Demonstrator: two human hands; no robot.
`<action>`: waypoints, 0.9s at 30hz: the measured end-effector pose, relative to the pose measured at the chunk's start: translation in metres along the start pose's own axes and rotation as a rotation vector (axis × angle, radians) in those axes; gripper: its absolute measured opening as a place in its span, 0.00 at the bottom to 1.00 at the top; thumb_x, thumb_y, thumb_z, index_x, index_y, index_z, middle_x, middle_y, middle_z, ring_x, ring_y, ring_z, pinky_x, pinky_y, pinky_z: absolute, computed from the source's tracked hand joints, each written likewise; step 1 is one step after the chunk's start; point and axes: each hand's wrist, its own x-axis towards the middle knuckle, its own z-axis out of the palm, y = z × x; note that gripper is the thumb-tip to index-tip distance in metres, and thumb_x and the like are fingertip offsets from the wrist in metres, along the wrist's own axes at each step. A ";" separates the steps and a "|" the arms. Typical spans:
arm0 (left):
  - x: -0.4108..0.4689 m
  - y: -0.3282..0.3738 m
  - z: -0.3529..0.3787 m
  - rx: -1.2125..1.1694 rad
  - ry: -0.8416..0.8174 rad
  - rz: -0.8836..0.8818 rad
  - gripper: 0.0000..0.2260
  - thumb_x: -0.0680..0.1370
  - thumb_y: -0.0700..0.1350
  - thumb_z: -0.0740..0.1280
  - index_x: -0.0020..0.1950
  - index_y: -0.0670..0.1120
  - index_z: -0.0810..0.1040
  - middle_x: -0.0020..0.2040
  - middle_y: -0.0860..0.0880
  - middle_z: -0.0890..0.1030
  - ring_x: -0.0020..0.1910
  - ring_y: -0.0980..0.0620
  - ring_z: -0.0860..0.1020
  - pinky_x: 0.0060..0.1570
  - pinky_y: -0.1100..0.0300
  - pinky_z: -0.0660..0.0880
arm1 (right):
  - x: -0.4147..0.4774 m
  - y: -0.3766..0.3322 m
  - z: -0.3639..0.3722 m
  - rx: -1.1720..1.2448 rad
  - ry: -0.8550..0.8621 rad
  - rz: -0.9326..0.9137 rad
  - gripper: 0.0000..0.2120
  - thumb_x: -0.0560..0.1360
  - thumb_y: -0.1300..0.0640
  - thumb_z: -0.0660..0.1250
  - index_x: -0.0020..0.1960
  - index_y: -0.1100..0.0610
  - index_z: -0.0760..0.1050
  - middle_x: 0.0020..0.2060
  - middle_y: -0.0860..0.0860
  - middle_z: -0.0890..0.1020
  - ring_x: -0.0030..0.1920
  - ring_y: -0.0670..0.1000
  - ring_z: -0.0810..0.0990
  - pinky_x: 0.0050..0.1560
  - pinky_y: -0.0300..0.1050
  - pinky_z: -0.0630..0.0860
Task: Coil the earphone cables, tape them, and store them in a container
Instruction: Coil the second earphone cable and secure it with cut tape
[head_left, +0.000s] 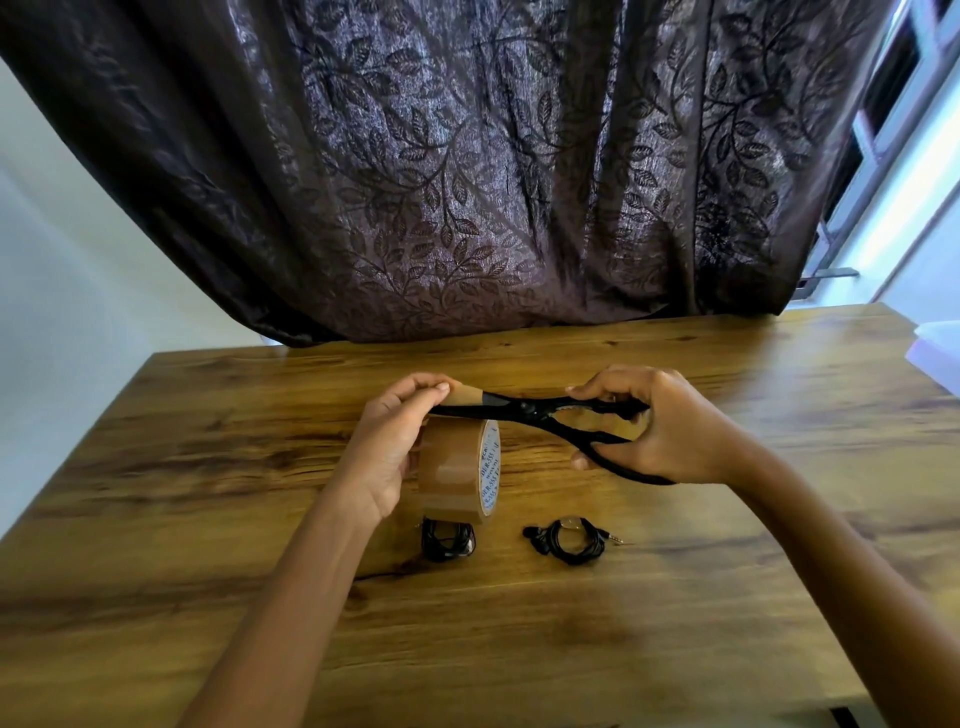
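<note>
left hand (384, 457), right hand (670, 421) bare; both forearms (291, 597) bare to frame edge; slim fingers (413, 388), short nails

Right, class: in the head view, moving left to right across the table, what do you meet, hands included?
Left hand, tape roll, right hand, pale container at the far right edge. The scissors overlap both hands, so omitted.
</note>
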 end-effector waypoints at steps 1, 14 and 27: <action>0.000 0.000 0.000 -0.005 0.002 -0.001 0.07 0.78 0.44 0.63 0.43 0.52 0.79 0.44 0.52 0.81 0.43 0.55 0.76 0.34 0.59 0.73 | 0.000 0.000 0.000 -0.001 -0.011 -0.009 0.30 0.59 0.44 0.77 0.57 0.53 0.77 0.46 0.39 0.78 0.46 0.38 0.77 0.44 0.28 0.70; 0.006 0.000 -0.001 -0.020 -0.014 -0.008 0.08 0.78 0.45 0.63 0.42 0.54 0.80 0.50 0.47 0.81 0.50 0.50 0.76 0.40 0.56 0.72 | 0.001 0.005 0.001 -0.016 -0.038 -0.054 0.26 0.61 0.44 0.77 0.54 0.53 0.76 0.46 0.42 0.78 0.46 0.43 0.76 0.44 0.29 0.69; 0.009 -0.002 0.008 -0.062 0.105 -0.011 0.08 0.79 0.44 0.60 0.43 0.53 0.77 0.49 0.49 0.83 0.53 0.52 0.78 0.39 0.58 0.71 | -0.010 0.006 0.013 -0.309 0.050 -0.113 0.34 0.62 0.31 0.68 0.60 0.50 0.71 0.50 0.41 0.75 0.51 0.41 0.73 0.51 0.39 0.68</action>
